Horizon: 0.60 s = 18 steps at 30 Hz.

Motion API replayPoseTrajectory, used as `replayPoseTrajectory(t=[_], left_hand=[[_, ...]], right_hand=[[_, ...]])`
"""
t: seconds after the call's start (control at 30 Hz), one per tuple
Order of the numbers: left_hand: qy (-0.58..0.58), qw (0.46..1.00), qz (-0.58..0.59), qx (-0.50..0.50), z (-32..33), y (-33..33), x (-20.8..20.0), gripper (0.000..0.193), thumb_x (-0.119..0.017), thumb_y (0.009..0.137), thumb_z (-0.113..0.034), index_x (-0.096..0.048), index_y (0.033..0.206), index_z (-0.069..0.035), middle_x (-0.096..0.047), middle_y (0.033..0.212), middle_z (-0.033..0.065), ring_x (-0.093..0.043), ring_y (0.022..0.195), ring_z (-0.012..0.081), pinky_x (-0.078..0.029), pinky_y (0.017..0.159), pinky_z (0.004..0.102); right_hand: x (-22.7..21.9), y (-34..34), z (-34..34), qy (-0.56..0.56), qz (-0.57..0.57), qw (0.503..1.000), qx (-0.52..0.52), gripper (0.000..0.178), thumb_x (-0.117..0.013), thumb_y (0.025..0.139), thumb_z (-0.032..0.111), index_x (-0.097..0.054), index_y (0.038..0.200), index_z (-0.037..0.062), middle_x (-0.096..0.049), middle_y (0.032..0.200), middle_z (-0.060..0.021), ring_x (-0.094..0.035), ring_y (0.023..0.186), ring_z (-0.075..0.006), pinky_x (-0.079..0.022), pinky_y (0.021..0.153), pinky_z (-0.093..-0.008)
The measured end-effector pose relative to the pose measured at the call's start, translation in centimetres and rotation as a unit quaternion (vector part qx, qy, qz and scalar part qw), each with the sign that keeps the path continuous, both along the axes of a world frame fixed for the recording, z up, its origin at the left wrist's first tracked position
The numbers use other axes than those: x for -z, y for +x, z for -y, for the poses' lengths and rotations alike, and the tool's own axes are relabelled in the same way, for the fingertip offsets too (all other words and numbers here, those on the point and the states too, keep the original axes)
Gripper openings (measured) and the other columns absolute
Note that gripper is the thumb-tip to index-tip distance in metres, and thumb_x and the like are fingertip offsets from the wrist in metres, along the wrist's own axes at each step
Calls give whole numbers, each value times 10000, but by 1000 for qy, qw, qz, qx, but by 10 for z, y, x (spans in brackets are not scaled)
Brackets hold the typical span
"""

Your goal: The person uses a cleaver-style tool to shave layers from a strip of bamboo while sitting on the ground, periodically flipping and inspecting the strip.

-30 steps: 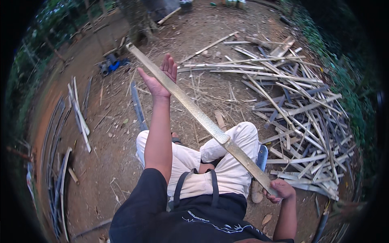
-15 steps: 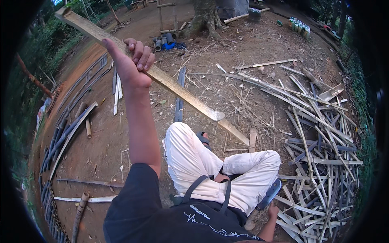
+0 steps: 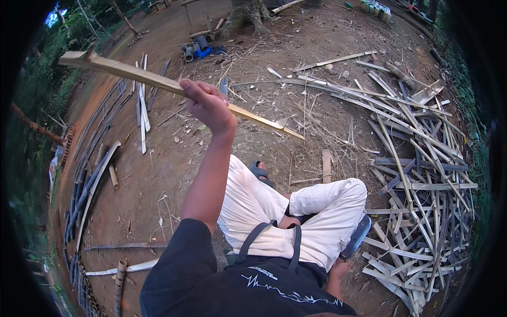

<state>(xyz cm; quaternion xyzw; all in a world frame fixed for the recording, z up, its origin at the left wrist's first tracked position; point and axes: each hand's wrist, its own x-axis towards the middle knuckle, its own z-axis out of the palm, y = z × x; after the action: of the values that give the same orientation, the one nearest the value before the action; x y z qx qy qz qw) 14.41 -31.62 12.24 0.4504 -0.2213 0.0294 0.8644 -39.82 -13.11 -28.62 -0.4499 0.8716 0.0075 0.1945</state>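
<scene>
A tree point(image 3: 247, 16) stands on the dirt point(image 3: 140, 206); left of it lie dark tubes point(image 3: 189, 53) and a blue bundle point(image 3: 202, 52); right of it lie a pale pole point(image 3: 287, 7) and, farther off, a greenish cluster point(image 3: 377, 9); on its near side, a strip pile point(image 3: 435, 186) spreads rightward, dark poles point(image 3: 79, 196) leftward.

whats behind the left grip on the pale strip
A dark strip on the ground shows just above the left grip; whatever lies directly behind it, including any more of that strip, is covered.
</scene>
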Motion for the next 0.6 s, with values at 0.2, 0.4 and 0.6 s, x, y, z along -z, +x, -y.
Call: replayPoseTrajectory(t=[0.2, 0.4, 0.6], left_hand=[[94, 995, -1, 15, 18, 27, 20, 581, -384, 983, -679, -457, 801, -131, -440, 624, 5, -448, 506, 94, -407, 469, 260], [123, 975, 161, 87, -8, 73, -13, 1241, -92, 793, -930, 31, 1546, 49, -121, 1568, 286, -139, 1476, 417, -111, 1221, 485], [-70, 984, 95, 132, -82, 153, -121, 1291, -200, 744, -972, -263, 1457, 102, -414, 1393, 316, -428, 1330, 438, -356, 1127, 539]], right_hand=[[10, 2, 5, 21, -7, 1000, 2, 604, -816, 761, 211, -530, 1215, -66, -603, 1180, -255, -597, 1102, -433, -482, 942, -489], [7, 3, 12, 25, -11, 999, -21, 614, -783, 789, 260, -521, 1270, -18, -605, 1217, -230, -588, 1131, -412, -472, 963, -474], [-13, 12, 14, 24, -9, 999, -31, 627, -749, 817, 308, -512, 1326, 30, -606, 1253, -205, -579, 1161, -390, -462, 984, -459]])
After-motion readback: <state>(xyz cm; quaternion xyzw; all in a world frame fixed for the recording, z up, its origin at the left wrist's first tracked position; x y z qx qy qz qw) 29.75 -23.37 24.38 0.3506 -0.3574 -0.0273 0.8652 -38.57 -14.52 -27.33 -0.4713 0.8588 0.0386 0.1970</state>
